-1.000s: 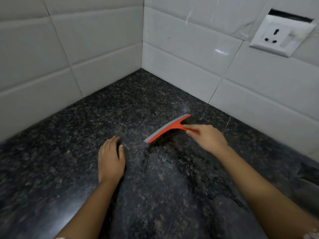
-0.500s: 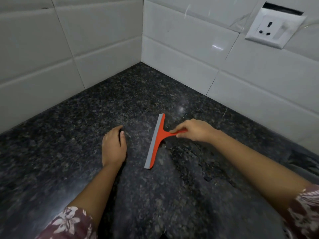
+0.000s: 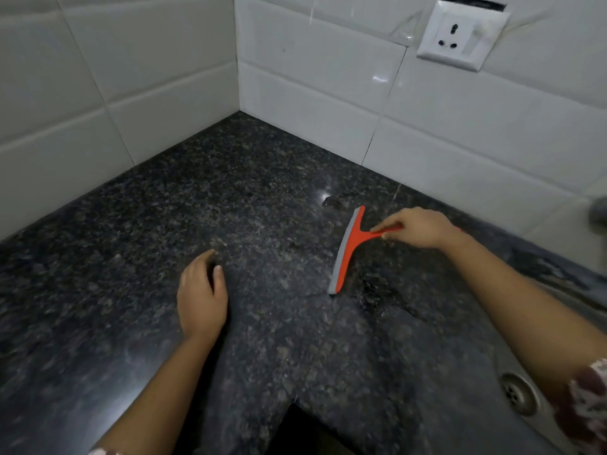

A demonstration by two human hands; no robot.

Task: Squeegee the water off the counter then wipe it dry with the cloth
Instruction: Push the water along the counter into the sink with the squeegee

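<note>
An orange squeegee (image 3: 346, 254) with a grey blade lies edge-down on the dark speckled granite counter (image 3: 256, 198), its blade running near to far. My right hand (image 3: 415, 226) grips its short orange handle from the right. A patch of water (image 3: 377, 292) glistens on the stone just right of the blade's near end, and a small puddle (image 3: 331, 201) sits beyond the far end. My left hand (image 3: 202, 293) rests palm down on the counter to the left, fingers loosely curled, holding nothing. No cloth is in view.
White tiled walls (image 3: 147, 93) meet in a corner behind the counter. A white socket plate (image 3: 460, 36) hangs on the right wall. A steel sink with a drain (image 3: 519, 392) lies at the lower right. The counter's front edge and a dark gap (image 3: 305, 431) sit at the bottom.
The squeegee has turned from crosswise to lengthwise and been pulled to the right across the counter. My left hand has stayed flat on the stone. The view has shifted so that the sink shows.
</note>
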